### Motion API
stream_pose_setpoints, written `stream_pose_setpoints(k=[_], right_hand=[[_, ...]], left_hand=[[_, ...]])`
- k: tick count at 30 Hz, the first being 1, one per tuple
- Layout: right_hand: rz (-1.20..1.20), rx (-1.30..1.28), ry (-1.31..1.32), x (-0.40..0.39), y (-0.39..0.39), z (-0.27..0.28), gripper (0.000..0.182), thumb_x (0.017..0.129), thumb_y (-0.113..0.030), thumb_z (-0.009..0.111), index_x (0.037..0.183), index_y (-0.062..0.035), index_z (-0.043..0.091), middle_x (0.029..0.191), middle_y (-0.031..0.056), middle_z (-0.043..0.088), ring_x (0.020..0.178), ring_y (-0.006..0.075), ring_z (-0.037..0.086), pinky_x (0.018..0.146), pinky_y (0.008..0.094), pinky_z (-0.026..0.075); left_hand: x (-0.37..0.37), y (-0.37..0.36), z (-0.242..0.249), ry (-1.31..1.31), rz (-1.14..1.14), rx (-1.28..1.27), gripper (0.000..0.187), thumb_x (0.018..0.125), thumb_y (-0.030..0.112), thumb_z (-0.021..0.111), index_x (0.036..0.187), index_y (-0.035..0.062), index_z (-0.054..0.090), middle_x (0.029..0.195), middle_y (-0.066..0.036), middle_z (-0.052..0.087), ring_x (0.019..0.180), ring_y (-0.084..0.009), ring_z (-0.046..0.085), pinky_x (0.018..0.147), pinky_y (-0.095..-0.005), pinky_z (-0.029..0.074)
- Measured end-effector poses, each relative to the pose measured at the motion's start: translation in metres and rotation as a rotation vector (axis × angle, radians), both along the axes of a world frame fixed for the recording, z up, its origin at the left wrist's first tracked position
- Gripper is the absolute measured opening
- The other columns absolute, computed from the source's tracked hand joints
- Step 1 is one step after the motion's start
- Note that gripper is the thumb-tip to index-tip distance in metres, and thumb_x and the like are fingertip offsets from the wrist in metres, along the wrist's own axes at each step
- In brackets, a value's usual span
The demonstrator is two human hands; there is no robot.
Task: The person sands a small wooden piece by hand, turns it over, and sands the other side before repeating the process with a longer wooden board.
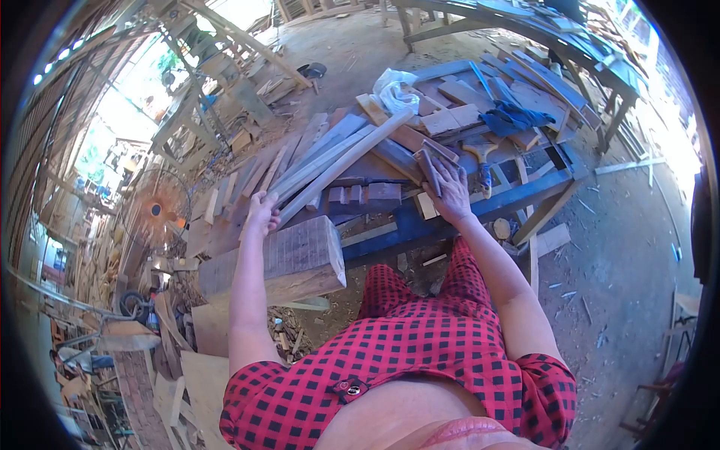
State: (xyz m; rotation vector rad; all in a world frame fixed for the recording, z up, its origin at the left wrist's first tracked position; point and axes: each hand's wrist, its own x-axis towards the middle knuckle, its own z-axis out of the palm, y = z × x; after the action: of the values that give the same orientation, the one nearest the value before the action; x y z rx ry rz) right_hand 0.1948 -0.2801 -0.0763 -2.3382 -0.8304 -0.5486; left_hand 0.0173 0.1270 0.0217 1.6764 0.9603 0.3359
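My left hand is closed, its fingers curled round the near end of a long wooden strip. A second pale wooden strip lies alongside it, both slanting up to the right over the bench. My right hand rests palm down near the bench's front edge and grips a small dark wooden block; its thumb is mostly hidden. Just right of that hand a paintbrush lies with bristles pointing away. Below the strips sits a row of notched wood pieces.
A thick timber beam juts out at the front left. Wood offcuts, a clear plastic bag and a blue cloth cover the bench's far side. A round fan stands at left. Another loaded table is behind.
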Motion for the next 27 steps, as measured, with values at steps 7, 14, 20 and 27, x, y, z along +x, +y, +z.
stream_pose_setpoints(k=[7, 14, 20, 27], right_hand=[[0.01, 0.009, 0.028, -0.002, -0.002, 0.005, 0.053, 0.091, -0.042, 0.044, 0.138, -0.0181, 0.037, 0.141, 0.0085, 0.038, 0.133, 0.027, 0.03, 0.108, 0.0547, 0.014], [0.039, 0.016, 0.036, 0.001, -0.003, 0.004, 0.057, 0.089, -0.041, 0.047, 0.139, -0.0173, 0.036, 0.141, 0.0083, 0.038, 0.133, 0.0263, 0.031, 0.107, 0.0577, 0.015], [0.056, 0.068, 0.09, 0.003, -0.006, 0.004, 0.054, 0.087, -0.04, 0.05, 0.134, -0.0141, 0.042, 0.139, 0.0091, 0.04, 0.132, 0.0262, 0.032, 0.106, 0.0583, 0.018], [0.122, 0.101, 0.102, 0.009, -0.008, 0.004, 0.048, 0.087, -0.036, 0.051, 0.128, -0.0115, 0.047, 0.135, 0.0092, 0.044, 0.129, 0.0283, 0.034, 0.104, 0.0599, 0.019]], left_hand=[[0.023, -0.007, 0.042, 0.678, -0.398, 0.897, 0.057, 0.081, 0.043, 0.061, 0.126, 0.0115, 0.048, 0.096, -0.017, 0.064, 0.075, -0.0254, 0.063, 0.066, -0.0371, 0.051], [0.13, -0.162, 0.108, 0.043, -0.932, 1.139, 0.059, 0.074, 0.04, 0.067, 0.123, 0.0104, 0.053, 0.108, -0.017, 0.062, 0.099, -0.0297, 0.061, 0.087, -0.0384, 0.045], [0.259, -0.292, 0.075, -0.327, -1.336, 1.083, 0.066, 0.072, 0.037, 0.069, 0.128, 0.0078, 0.047, 0.12, -0.021, 0.055, 0.107, -0.0312, 0.057, 0.091, -0.0392, 0.043], [0.366, -0.402, 0.016, -0.288, -1.35, 1.097, 0.087, 0.065, 0.027, 0.067, 0.139, 0.0016, 0.028, 0.137, -0.023, 0.038, 0.128, -0.0345, 0.037, 0.106, -0.0382, 0.032]])
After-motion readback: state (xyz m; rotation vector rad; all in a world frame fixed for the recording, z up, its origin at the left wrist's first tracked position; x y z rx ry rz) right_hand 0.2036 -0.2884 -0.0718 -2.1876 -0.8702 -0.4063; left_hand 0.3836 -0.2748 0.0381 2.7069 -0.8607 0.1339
